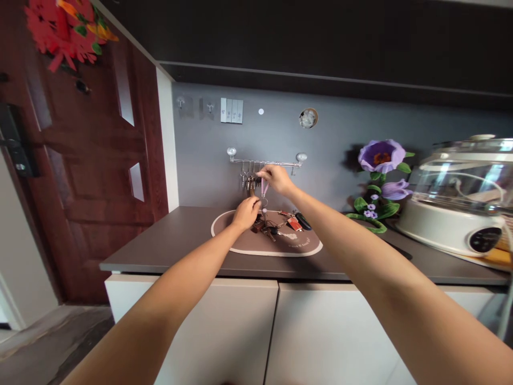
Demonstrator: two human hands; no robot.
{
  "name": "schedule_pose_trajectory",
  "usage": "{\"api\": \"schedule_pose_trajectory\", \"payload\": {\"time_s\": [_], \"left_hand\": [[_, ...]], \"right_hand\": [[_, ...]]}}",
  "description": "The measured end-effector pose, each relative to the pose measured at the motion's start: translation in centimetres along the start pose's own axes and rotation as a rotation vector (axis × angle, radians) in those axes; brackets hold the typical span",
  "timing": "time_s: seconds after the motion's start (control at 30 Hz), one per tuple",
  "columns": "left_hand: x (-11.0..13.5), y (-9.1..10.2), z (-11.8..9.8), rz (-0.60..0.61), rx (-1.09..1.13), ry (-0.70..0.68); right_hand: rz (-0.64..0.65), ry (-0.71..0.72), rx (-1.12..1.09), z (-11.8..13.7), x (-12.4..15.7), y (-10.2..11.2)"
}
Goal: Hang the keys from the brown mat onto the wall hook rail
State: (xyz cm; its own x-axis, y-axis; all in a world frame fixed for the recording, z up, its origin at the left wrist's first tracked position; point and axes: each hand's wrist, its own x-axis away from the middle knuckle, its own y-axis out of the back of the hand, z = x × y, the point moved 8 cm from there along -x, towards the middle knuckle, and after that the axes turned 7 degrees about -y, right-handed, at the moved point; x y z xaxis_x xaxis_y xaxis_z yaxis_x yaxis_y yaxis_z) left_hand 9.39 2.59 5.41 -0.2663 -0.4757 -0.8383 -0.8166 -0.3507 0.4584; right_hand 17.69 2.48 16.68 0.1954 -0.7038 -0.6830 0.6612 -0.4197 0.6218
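Note:
My right hand (276, 178) is raised at the metal hook rail (265, 161) on the grey wall, fingers pinched on the top of a pale purple key strap (263, 188) that hangs down from it. My left hand (246, 212) is just below, fingers closed around the lower end of that strap with its ring and keys. More keys (249, 182) hang on the rail's hooks to the left. Under both hands an oval brown mat (240, 244) on the counter holds a heap of key bunches and fobs (282, 224).
The dark counter (168, 243) tops white cabinets. A purple artificial flower (380, 158) stands right of the mat, and a white appliance with a clear lid (457, 198) further right. A dark red door (88, 160) is at the left. Light switches (231, 110) sit above the rail.

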Motion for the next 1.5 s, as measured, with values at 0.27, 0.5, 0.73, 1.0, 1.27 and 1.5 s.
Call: {"api": "schedule_pose_trajectory", "payload": {"time_s": [0.27,0.5,0.73,1.0,1.27,1.5], "left_hand": [[-0.1,0.9,2.2,-0.133,0.22,0.191],[0.0,0.4,5.1,-0.273,0.674,0.355],[0.3,0.8,5.3,-0.289,0.745,0.456],[0.5,1.1,4.4,-0.23,0.6,0.451],[0.1,0.9,3.8,-0.176,0.441,0.292],[0.0,1.8,2.5,-0.141,0.286,0.25]], "right_hand": [[-0.083,-0.155,-0.296,-2.5,0.4,0.8],[-0.105,-0.426,-0.605,-7.5,4.0,-1.1],[-0.02,-0.565,-0.715,-10.0,8.4,-6.0],[-0.051,-0.405,-0.541,-8.0,7.7,-6.2],[-0.038,-0.268,-0.48,-5.6,6.5,-6.4],[-0.058,-0.212,-0.432,-5.3,6.1,-5.9]]}}
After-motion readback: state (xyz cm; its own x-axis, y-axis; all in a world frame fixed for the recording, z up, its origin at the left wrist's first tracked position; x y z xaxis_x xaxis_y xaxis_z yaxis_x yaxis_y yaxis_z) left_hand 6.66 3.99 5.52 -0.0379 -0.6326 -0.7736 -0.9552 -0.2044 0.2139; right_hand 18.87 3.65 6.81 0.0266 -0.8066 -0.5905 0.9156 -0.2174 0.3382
